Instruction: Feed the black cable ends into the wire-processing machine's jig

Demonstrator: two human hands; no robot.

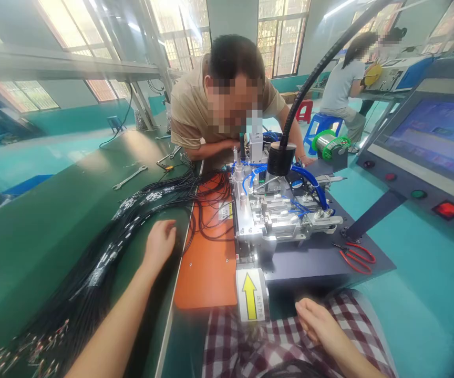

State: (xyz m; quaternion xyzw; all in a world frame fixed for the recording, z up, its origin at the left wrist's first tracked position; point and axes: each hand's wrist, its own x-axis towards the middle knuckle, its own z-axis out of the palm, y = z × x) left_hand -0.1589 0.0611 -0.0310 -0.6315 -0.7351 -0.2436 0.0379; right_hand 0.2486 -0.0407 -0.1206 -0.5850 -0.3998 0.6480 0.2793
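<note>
My left hand (161, 242) rests at the edge of the green table, fingers loosely curled, and no object shows in it. Beside it on the table lies a long bundle of black cables (120, 236) with white tips and stripped wire ends. My right hand (314, 318) is above my lap, in front of the machine, its fingers curled in with nothing visible in them. Between my hands are an orange board (207, 273) and a white plate with a yellow arrow (249, 295). Several cables run over the board into the metal machine (286, 215).
A co-worker (195, 110) leans over the machine from the far side. A wrench (130, 177) lies on the green table (69, 205). Red-handled pliers (357, 258) lie on the machine base. A wire spool (329, 143) and a monitor (440, 128) stand at the right.
</note>
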